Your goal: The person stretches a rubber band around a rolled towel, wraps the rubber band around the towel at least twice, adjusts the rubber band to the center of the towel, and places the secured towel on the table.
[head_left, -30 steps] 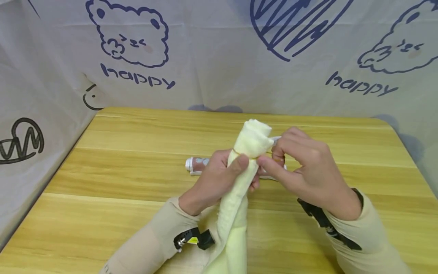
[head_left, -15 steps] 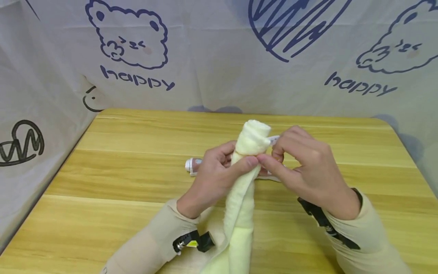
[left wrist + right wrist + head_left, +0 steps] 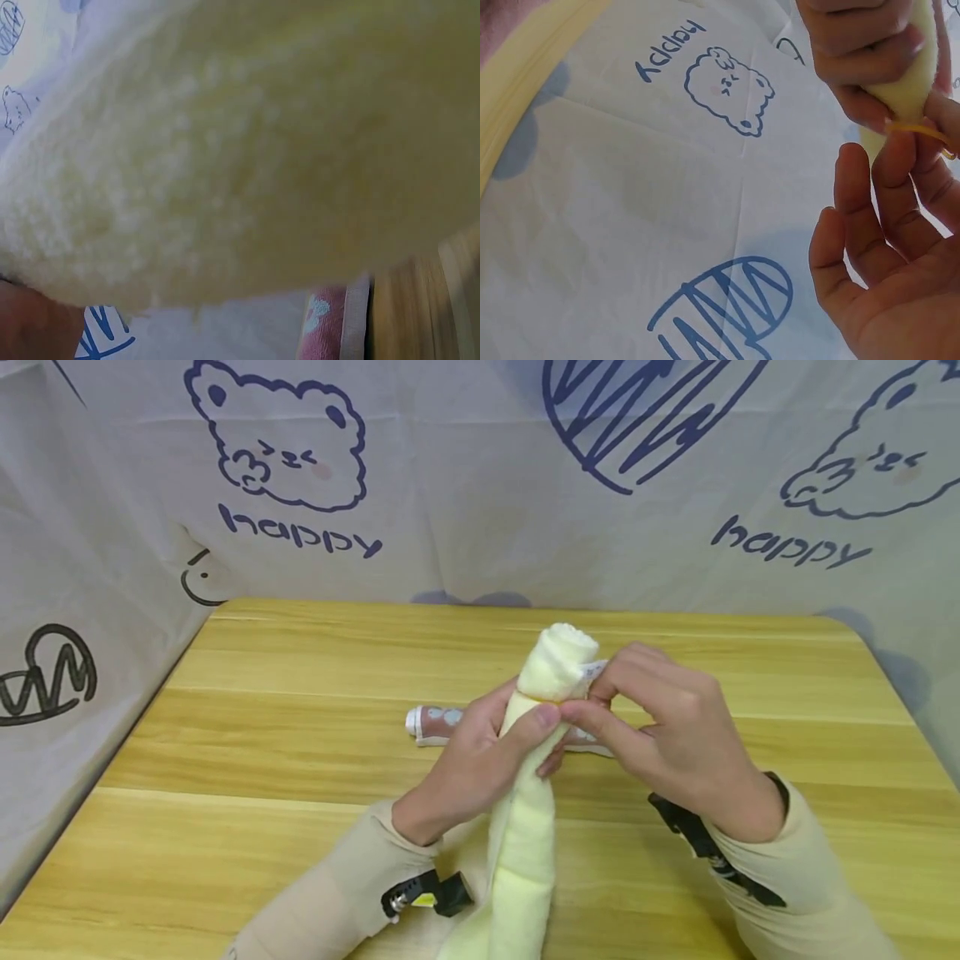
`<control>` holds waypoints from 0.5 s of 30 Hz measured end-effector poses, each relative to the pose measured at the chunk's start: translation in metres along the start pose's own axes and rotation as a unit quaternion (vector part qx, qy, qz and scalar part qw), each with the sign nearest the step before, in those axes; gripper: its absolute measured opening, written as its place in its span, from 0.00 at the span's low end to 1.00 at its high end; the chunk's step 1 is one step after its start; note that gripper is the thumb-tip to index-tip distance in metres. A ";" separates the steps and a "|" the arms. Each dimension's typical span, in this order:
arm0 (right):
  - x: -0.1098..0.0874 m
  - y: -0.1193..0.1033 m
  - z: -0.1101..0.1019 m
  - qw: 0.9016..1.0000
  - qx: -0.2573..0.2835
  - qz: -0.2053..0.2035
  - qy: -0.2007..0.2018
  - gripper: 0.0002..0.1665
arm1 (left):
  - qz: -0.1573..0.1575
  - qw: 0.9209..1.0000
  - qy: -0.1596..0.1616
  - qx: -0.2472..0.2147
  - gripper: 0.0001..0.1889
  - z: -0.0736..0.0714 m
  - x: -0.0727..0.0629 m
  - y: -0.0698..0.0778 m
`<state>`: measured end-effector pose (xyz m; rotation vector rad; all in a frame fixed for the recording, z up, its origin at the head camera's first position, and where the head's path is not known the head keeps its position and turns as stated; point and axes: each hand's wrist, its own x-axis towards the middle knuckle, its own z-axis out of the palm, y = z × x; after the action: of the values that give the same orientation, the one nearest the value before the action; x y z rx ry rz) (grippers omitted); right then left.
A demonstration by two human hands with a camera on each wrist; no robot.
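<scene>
A pale yellow towel (image 3: 521,860), rolled lengthwise, stands between the hands in the head view, its lower end running off the bottom edge. My left hand (image 3: 480,764) grips it just below the top, thumb across the front. Around the roll there runs a thin orange rubber band (image 3: 542,699). My right hand (image 3: 671,722) pinches this band at the roll's right side; the right wrist view shows the band (image 3: 919,129) stretched at the fingertips. By the right fingers a white tag (image 3: 592,670) sticks out of the towel. Towel fabric fills most of the left wrist view.
Behind the hands, a brown rolled towel (image 3: 437,725) with pale blue spots lies across the wooden table (image 3: 247,827), its middle hidden. A white cloth (image 3: 465,485) with blue drawings hangs past the table's far edge.
The yellow towel has turned a little in the left hand, and its loose edge has shifted toward the left. The left thumb moved slightly right. The right hand stays almost in place at the band.
</scene>
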<state>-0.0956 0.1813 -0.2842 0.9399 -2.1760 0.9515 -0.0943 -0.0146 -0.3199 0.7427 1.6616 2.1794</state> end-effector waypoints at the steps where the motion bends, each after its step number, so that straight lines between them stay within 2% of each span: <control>1: 0.000 0.000 0.000 1.000 -0.002 -0.005 0.003 0.29 | -0.001 1.000 0.003 -0.002 0.18 -0.001 0.000 0.000; 4: 0.001 -0.002 -0.002 1.000 0.002 -0.023 0.012 0.27 | -0.013 1.000 0.024 0.005 0.16 -0.002 0.001 0.000; 7: 0.001 -0.004 -0.003 0.998 0.032 -0.043 0.014 0.24 | -0.021 0.999 0.042 0.020 0.17 -0.003 0.002 0.000; 12: 0.001 -0.008 -0.004 0.991 0.116 -0.067 -0.002 0.18 | -0.030 0.998 0.039 0.027 0.32 -0.006 0.004 -0.003; 15: 0.002 -0.008 -0.004 0.986 0.151 -0.072 -0.012 0.14 | -0.040 0.998 0.037 0.003 0.39 -0.006 0.004 -0.003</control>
<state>-0.0894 0.1799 -0.2769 1.2368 -1.9838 1.2245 -0.1011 -0.0164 -0.3228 0.5925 1.7041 2.1721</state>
